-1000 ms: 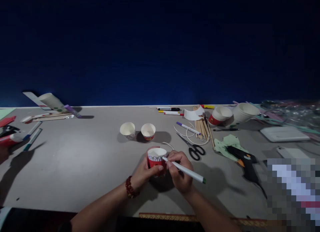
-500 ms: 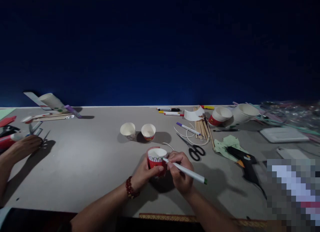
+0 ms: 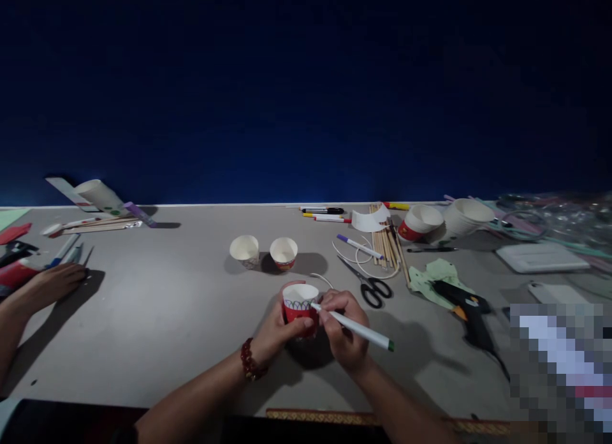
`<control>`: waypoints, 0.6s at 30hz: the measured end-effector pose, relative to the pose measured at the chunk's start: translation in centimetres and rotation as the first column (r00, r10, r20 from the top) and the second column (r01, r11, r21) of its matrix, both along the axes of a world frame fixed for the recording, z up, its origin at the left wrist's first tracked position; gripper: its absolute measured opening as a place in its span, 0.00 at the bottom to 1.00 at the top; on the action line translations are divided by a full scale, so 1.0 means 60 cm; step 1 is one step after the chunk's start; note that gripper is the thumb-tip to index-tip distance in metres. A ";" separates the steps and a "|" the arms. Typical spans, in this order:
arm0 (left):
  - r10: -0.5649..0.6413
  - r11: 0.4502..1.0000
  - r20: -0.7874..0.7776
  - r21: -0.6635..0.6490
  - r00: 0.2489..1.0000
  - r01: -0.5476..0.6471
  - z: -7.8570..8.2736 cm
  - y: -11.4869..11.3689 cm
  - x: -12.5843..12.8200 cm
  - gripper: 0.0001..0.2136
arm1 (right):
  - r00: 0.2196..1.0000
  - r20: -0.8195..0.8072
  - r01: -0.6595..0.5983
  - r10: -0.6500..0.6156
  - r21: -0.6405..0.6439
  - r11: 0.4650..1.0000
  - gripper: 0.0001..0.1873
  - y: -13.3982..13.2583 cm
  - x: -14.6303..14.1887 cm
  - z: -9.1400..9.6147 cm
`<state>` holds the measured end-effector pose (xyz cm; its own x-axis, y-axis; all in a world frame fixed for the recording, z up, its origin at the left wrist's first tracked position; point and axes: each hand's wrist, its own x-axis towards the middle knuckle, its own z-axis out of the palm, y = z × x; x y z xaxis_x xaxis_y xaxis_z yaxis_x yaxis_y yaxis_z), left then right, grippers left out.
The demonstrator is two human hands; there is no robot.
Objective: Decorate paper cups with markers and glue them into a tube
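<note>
Over our bench (image 3: 157,329), towards its near edge, our left hand (image 3: 273,334) grips a cup (image 3: 294,314), our right hand (image 3: 352,311) a marker (image 3: 366,332); arches fill its visible band, the back hidden.

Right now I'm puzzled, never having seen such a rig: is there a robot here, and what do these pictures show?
There's no robot, just a person's two bare hands. Every picture comes from one camera worn on the person's head, looking forward and down. The left hand holds a red-and-white cup; the right hand holds a white pen, its tip at the cup's patterned band. On the grey table lie scissors, wooden sticks and a black glue gun. At far left is another person's hand.
</note>
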<state>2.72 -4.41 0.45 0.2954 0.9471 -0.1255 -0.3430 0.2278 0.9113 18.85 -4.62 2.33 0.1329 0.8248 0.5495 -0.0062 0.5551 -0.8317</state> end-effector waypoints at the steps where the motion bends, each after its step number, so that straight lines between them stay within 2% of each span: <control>1: 0.001 1.000 0.002 0.004 1.000 -0.001 0.000 0.000 0.000 0.35 | 1.000 0.004 0.002 -0.001 -0.006 1.000 0.05 0.000 0.000 0.000; 18: 0.006 1.000 0.024 -0.010 1.000 -0.006 0.003 -0.001 0.000 0.36 | 1.000 -0.008 0.001 -0.001 0.005 1.000 0.06 0.004 -0.002 0.003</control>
